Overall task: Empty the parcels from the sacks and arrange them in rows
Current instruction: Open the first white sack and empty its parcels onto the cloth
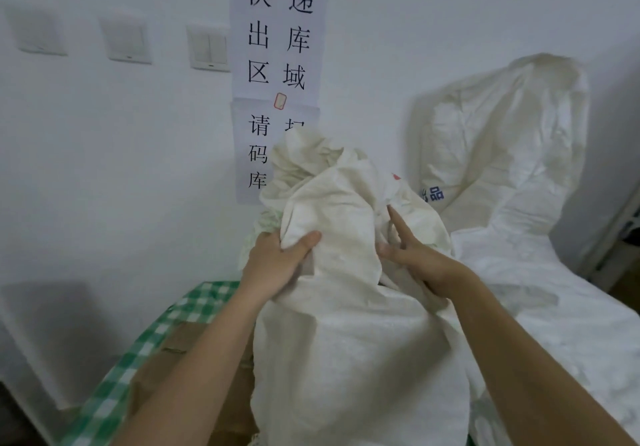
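Left hand (277,262) gripping bunched neck of white woven sack (349,324); right hand (412,255) pinching fold, index finger extended. Second sack (502,140) behind.

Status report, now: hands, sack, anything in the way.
Left hand grips the sack at its bunched top; right hand on the folds, forefinger out. No parcels visible. Second sack stands close on the right.

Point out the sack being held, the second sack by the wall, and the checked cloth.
Held sack (346,324), head view: on its front cloth below both hands.
Second sack (502,140), head view: on its crumpled upper part against the wall.
Checked cloth (138,352), head view: on the green and white strip at left.
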